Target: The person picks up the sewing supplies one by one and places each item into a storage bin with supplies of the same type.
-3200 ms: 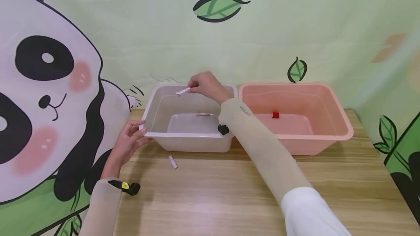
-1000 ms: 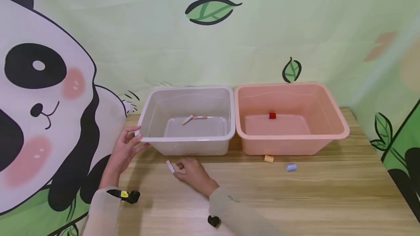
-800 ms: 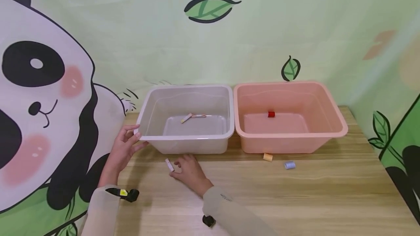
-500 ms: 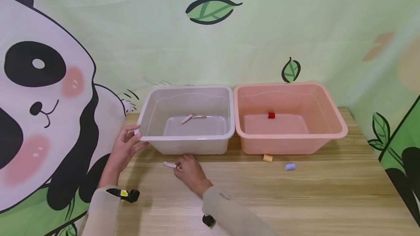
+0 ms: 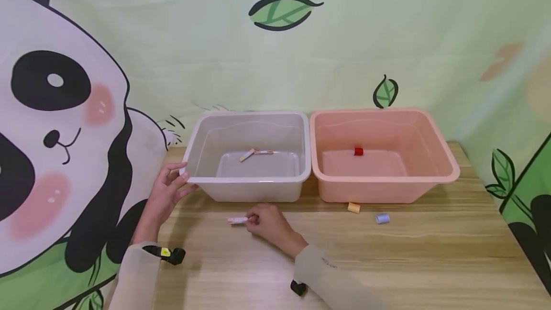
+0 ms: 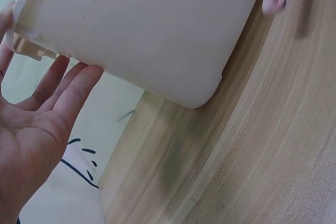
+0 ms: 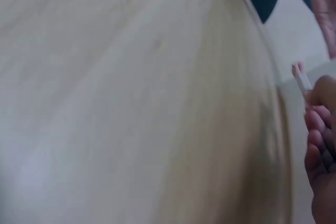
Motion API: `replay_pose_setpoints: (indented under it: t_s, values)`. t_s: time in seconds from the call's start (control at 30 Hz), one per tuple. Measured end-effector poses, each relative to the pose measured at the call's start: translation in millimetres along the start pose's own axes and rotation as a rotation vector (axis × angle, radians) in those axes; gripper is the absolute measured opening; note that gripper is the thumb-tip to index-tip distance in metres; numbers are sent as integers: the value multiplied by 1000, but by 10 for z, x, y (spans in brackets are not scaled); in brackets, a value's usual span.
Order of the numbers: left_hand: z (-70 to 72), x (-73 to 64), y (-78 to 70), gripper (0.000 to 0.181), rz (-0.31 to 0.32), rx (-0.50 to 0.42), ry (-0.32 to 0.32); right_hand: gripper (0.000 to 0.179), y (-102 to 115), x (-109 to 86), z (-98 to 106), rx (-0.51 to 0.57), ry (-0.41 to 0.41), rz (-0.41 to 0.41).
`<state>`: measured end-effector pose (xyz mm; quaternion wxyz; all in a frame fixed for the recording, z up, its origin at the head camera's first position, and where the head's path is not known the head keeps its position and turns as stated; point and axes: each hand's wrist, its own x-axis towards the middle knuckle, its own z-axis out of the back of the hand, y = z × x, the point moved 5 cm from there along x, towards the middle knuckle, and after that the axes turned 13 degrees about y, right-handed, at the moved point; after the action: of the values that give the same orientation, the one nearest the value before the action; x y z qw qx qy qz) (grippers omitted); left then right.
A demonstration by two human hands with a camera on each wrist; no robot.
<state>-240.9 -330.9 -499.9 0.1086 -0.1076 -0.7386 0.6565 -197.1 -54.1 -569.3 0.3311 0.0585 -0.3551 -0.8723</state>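
Observation:
My right hand [image 5: 273,226] pinches one end of a slim white-and-pink strip-shaped piece [image 5: 237,220] low over the table, in front of the whitish plastic bin. The piece [image 7: 302,79] also juts from the fingertips in the right wrist view; its exact kind is unclear. My left hand [image 5: 165,193] holds the front left rim corner of the whitish bin [image 5: 249,191]. In the left wrist view, several fingers of that hand [image 6: 39,129] reach under the rim, along the outer wall. Two similar slim pieces, one angled [image 5: 247,155] and one lying level [image 5: 264,152], touch or nearly touch inside the bin.
A pink bin [image 5: 366,191] stands right of the whitish one, with a small red cylinder [image 5: 358,151] inside. On the wooden table [image 5: 430,252] before it lie a yellow cylinder [image 5: 354,208] and a light blue cylinder [image 5: 382,218]. A printed cloth [image 5: 344,61] hangs behind.
Earlier, my right hand held a similar piece over the whitish bin; that piece now lies inside. The hand then took the piece from the table and drew it rightward. My left hand stays put.

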Motion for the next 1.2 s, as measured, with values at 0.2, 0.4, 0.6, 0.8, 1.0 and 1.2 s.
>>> replay_pose_setpoints:
  t_s: [0.2, 0.4, 0.6, 0.8, 1.0, 1.2]
  values:
    - [-10, 22, 5, 30, -1, 0, -1, 10, -45, -200, 378, -5, 21, 65]
    - [-23, 49, -10, 30, -1, 1, 1, 10, 36, -387, 832, -107, -72, 177]
    - [-34, 50, -19, 30, 3, 6, 1, 13, 232, -527, 1204, -129, -82, 256]
    - [-4, 8, -10, 28, -13, -14, -8, 14, 401, -550, 1449, -26, -72, 314]
    - [-1, 3, -17, 30, -19, -6, -2, 15, 469, -550, 1716, 92, -22, 194]
    - [-7, 11, -12, 30, -1, 8, -8, 17, 511, -533, 1938, 135, -1, 152]
